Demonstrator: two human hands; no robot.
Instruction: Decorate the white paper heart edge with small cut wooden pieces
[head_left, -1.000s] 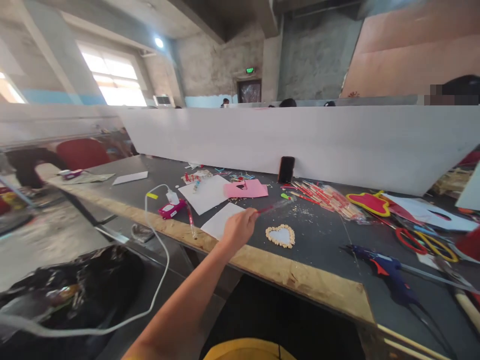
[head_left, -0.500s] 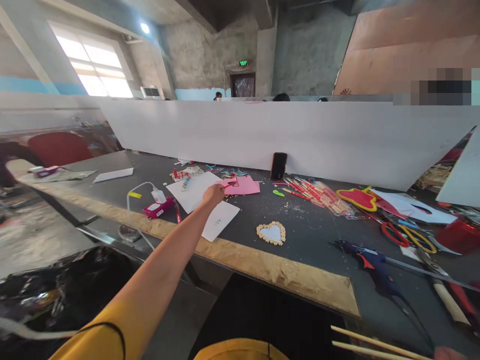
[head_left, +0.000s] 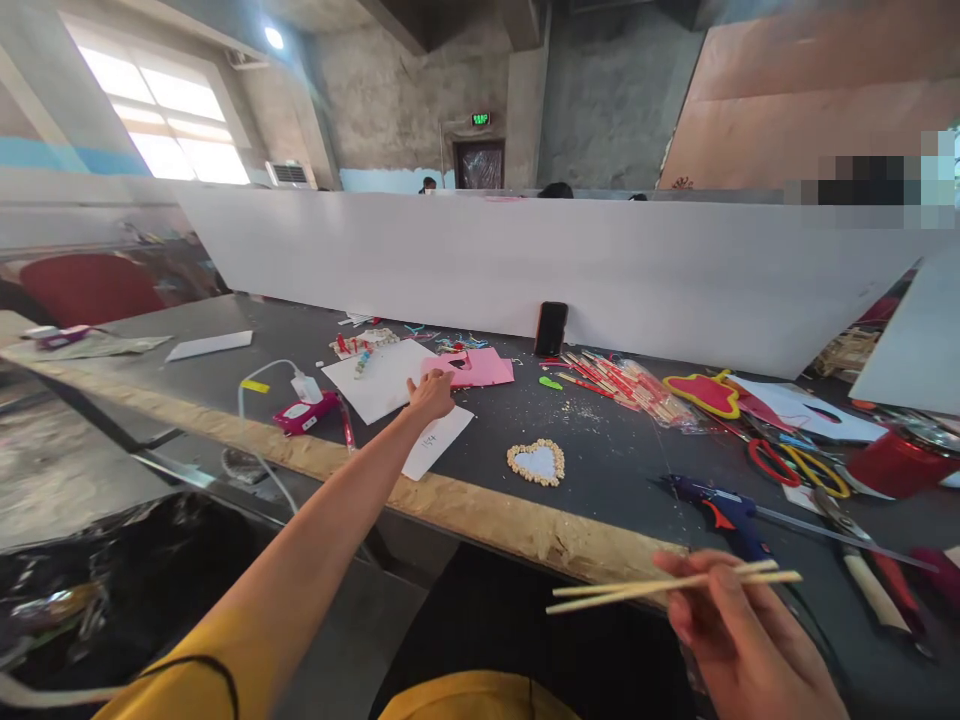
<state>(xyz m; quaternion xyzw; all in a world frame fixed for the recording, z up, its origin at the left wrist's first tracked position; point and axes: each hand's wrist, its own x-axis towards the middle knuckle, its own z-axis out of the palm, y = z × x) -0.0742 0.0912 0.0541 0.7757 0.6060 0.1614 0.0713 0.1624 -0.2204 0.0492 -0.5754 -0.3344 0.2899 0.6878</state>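
Note:
My left hand (head_left: 432,395) reaches across the table with its fingers apart, over the edges of the white sheets (head_left: 388,378) and the pink paper (head_left: 486,367). Whether the fingertips touch the paper is hard to tell. A smaller white paper with handwriting (head_left: 441,443) lies just under the wrist. At the lower right, my right hand (head_left: 750,625) pinches two thin wooden sticks (head_left: 607,594) that cross each other, held above the table's front edge. Between the hands lies a heart (head_left: 535,464), white inside and bordered with small pale wooden pieces.
A blue glue gun (head_left: 724,510), red scissors (head_left: 772,463) and pliers (head_left: 832,510) lie on the right. Red-wrapped sticks (head_left: 622,385) are heaped near a standing phone (head_left: 552,328). A white board (head_left: 450,250) borders the back. On the left sits a magenta power adapter (head_left: 306,412) with its cable.
My right hand has come into view from the lower right, bringing the two sticks leftward and up. The small red item at my left fingertips no longer shows there; those fingers have spread.

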